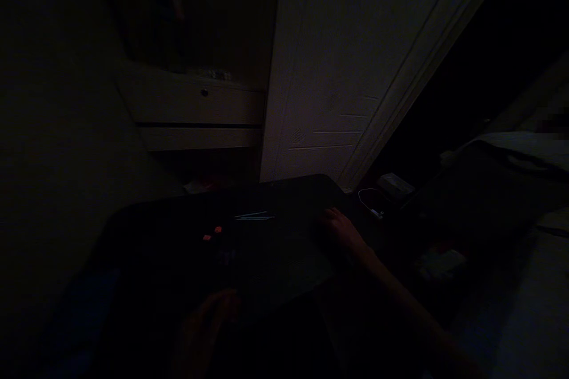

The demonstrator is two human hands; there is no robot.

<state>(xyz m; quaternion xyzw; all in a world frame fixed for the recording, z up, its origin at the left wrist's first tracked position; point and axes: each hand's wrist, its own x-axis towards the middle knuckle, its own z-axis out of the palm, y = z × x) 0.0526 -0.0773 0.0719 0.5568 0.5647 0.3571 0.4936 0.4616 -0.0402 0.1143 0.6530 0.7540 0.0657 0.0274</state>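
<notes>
The view is very dark. On a dark table (284, 260) lie two small orange pieces, a nearer one (207, 238) and a farther one (217, 229). To their right are a few thin pale sticks (254, 217), side by side. A faint, small object (226, 256) sits just below the orange pieces; its kind is lost in shadow. My left hand (213, 311) is at the near edge of the table, below these things. Over the table's right side is my right hand (340, 228), apart from the sticks. Darkness hides how the fingers of both hands are set.
Beyond the table stand a drawer unit (195, 106) and a pale panelled door (324, 71). At the right, a white cable (367, 192) and a pale box (395, 185) lie lower down. A dark bag-like shape (480, 189) is farther right.
</notes>
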